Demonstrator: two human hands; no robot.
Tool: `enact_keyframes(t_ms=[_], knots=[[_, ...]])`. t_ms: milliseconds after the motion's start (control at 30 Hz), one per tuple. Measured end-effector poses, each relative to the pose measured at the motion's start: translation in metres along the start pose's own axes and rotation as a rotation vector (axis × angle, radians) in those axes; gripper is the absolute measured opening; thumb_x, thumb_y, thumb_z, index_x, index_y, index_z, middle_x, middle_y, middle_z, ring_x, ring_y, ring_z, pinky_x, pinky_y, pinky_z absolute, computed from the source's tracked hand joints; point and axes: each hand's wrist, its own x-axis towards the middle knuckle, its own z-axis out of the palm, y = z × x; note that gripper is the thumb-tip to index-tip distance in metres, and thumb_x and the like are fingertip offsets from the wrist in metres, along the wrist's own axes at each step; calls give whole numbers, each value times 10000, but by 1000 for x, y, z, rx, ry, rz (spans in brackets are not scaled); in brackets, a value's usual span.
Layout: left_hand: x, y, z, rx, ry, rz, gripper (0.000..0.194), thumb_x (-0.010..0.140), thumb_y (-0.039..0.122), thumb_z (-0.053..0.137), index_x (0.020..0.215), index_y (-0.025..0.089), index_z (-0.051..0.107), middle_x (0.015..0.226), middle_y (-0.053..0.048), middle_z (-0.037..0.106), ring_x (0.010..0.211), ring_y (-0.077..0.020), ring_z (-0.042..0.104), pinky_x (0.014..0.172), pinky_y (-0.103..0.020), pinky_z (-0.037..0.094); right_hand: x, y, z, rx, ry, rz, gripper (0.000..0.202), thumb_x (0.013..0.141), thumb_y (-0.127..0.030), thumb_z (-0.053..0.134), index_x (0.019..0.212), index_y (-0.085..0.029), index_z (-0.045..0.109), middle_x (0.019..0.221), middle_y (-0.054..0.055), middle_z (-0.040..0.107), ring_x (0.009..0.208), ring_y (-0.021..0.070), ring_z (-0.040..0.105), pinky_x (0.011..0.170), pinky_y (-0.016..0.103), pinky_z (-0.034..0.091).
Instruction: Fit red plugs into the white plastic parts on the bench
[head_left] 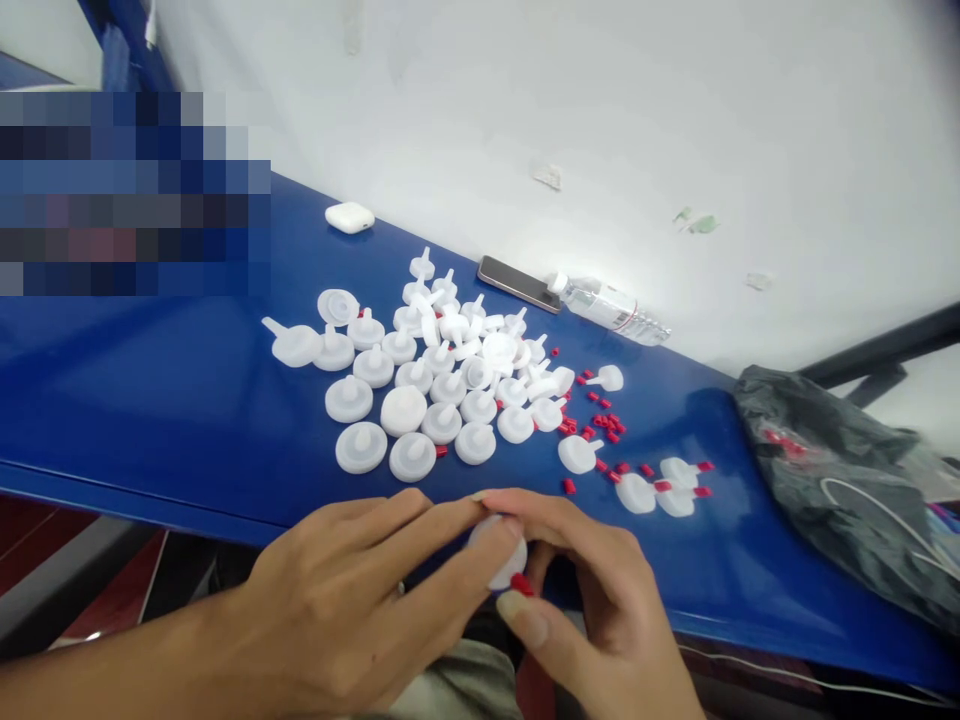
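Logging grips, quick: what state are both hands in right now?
Left hand: closed, holding a white disc.
Right hand: closed on the same disc, thumb at the red cap.

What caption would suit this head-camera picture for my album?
Left hand and right hand hold a white disc and small red piece by a blue table.

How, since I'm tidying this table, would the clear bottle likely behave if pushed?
Lying on its side, the round bottle may well roll, though the white wall behind it could stop it that way. Its clear, thin-looking plastic probably flexes when squeezed.
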Motion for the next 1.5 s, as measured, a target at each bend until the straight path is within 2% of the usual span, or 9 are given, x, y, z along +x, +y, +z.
enact_keyframes(t_ms=[133,267,467,800,933,1067,1167,1300,1500], knots=[[1,0,0,-48,-21,-54,305,1060,111,540,1302,172,715,1174,-6,859,1016,-137,805,858,-244,637,2,2,-1,-15,30,12,238,968,-457,802,1173,-349,860,1053,-15,867,653,135,718,683,227,623],[-7,1,6,-36,-2,-75,315,1040,96,560,1289,168,739,1216,-38,843,1063,-208,764,984,-341,597,8,1,1,26,41,24,326,1057,-527,653,1078,-278,863,941,18,850,644,154,718,576,238,567],[-8,5,16,97,-93,-140,397,1094,211,533,1455,134,681,1596,-163,637,1477,-390,564,1139,-540,435,11,1,5,70,52,-71,428,1126,-387,548,792,-229,764,813,7,831,766,148,788,735,215,576],[-7,6,20,103,-94,-201,431,1150,302,460,1493,145,668,1636,-158,605,1577,-352,504,1274,-445,316,10,9,3,-40,190,-32,431,1101,-435,582,799,-217,798,745,31,794,615,162,707,623,253,567],[-9,4,24,96,-71,-203,444,1142,360,503,1511,173,666,1636,-123,614,1615,-298,451,1358,-380,217,9,18,-5,-190,350,-79,361,1075,-411,636,831,-230,829,897,62,797,783,186,759,691,246,596],[-8,2,25,111,-60,-190,430,1125,425,560,1462,202,705,1611,-112,639,1627,-279,420,1399,-394,146,3,39,-29,-369,496,19,304,1009,-518,736,949,-268,898,930,49,772,574,122,628,497,229,502],[-7,3,24,106,-48,-203,400,1120,426,568,1421,220,730,1597,-101,652,1639,-288,401,1411,-424,141,-4,55,-47,-408,594,57,349,967,-595,752,913,-283,899,951,42,806,566,132,617,566,256,546],[-5,4,23,88,-31,-213,400,1122,408,564,1448,230,713,1632,-83,620,1660,-281,373,1414,-411,150,-11,63,-52,-402,732,216,435,921,-702,741,940,-295,894,714,-12,743,503,146,542,574,286,518],[-4,2,23,79,-9,-179,394,1115,374,578,1459,222,695,1704,-90,541,1681,-304,336,1412,-431,155,-3,58,-50,-329,654,254,437,828,-695,766,919,-295,917,637,-2,718,488,156,558,525,280,495]])
